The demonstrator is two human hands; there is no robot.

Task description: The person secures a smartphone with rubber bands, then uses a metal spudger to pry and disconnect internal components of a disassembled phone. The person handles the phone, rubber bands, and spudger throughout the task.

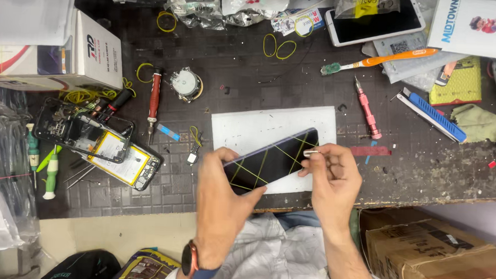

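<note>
The left hand [219,191] grips the lower left end of a dark phone [270,160], thumb on its near edge and fingers curled behind it, holding it tilted above a white sheet [243,127] that lies on the dark, worn workbench [234,72]. Yellow rubber bands [292,152] cross the phone's glass in several slanting lines. The right hand [330,179] is at the phone's upper right end, fingertips pinched on a small silver piece [310,153] that touches the phone's edge; it may be a small tool or a tray, but the view is too small to tell. A watch with a red rim sits on the left wrist. To the left on the bench lie opened phones [100,144] showing their yellow batteries, with a red screwdriver [154,99] just beside them. To the right lie a pink screwdriver [367,112], an orange toothbrush [382,60] and a blue knife [432,114]. A cardboard box [438,251] stands below the bench edge.
</note>
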